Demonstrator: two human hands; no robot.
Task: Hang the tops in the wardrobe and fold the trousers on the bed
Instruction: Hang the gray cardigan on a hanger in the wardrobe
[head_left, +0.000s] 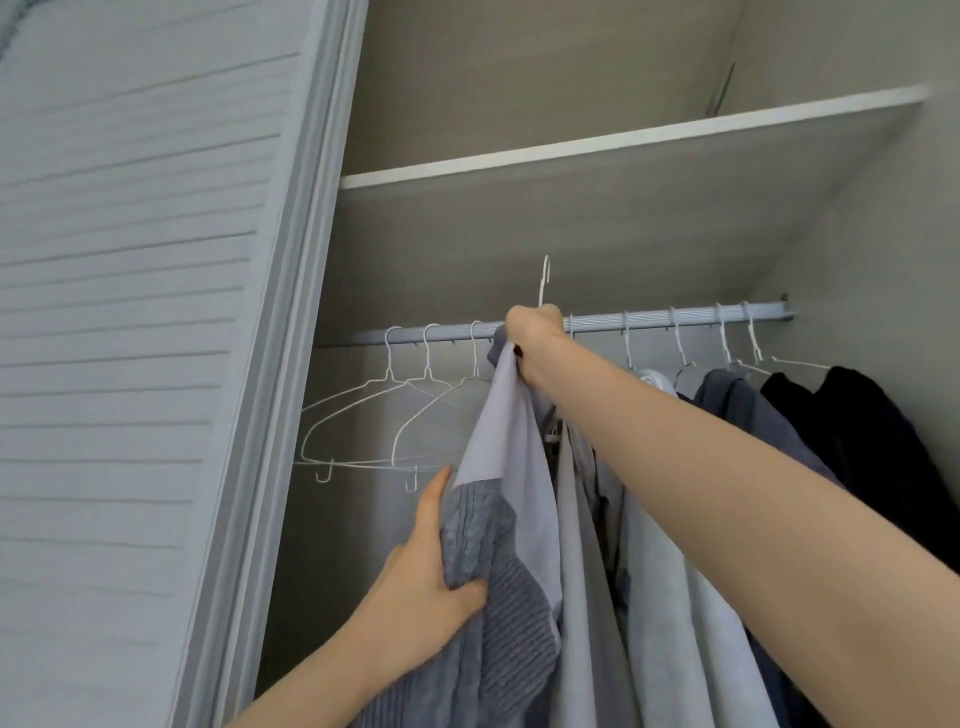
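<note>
A top of pale lilac cloth with a grey-blue knitted part (498, 519) hangs from a white wire hanger whose hook (544, 278) sticks up above the wardrobe rail (649, 321). My right hand (532, 340) grips the hanger's neck and the top's collar at rail height. My left hand (431, 577) holds the knitted part from the left, lower down, thumb pressed into the fabric. Trousers and bed are out of view.
Three bare white wire hangers (384, 410) hang on the rail's left end. Grey, white, blue and black tops (779, 467) fill the right side. A shelf (623, 140) runs above the rail. A slatted door (130, 312) stands on the left.
</note>
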